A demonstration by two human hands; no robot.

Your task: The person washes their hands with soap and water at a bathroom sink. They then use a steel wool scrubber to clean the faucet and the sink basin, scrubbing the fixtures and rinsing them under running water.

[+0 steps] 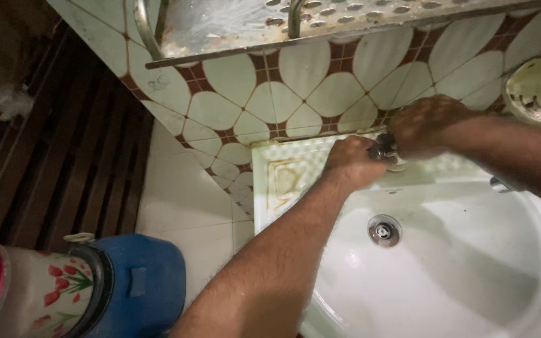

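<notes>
Two hands are closing on a small metal tap fitting (384, 152) at the white washbasin's (446, 300) back rim: left hand (353, 161) curling its fingers around it, right hand (426, 125) bracing from above.

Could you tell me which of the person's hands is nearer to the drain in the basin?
Left. The left hand is up and left of the drain, at the basin's back rim; the right hand is higher, farther off.

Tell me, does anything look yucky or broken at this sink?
Yes. The soap ledge at the white sink's back left corner has brownish, rust-like stains. Both hands, left hand and right hand, grip a small metal fitting at the sink's back edge. Nothing looks broken or spilled.
</notes>
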